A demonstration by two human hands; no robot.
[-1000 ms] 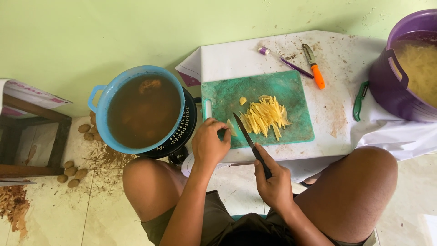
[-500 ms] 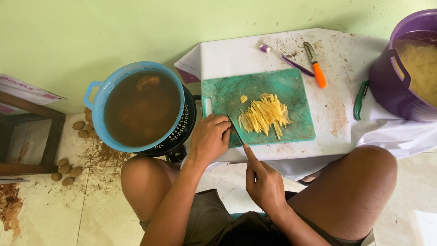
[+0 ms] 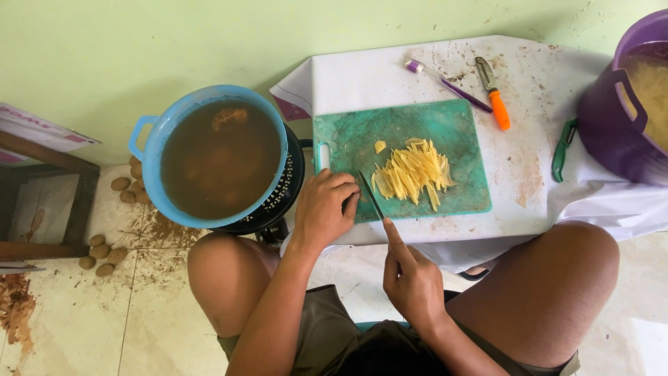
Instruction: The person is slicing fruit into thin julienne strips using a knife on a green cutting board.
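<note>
Right hand (image 3: 412, 282) grips a dark-bladed kitchen knife (image 3: 371, 196), now drawn nearer the curled left hand (image 3: 327, 209) on the green plastic cutting board (image 3: 452, 132); pale yellow potato strips (image 3: 412, 173) lie beyond.

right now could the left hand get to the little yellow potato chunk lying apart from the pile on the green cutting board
Probably yes. The left hand rests on the green plastic cutting board's near left corner, and only bare board lies between it and the small yellow potato chunk. The knife blade sits just to its right, below that path.
</note>
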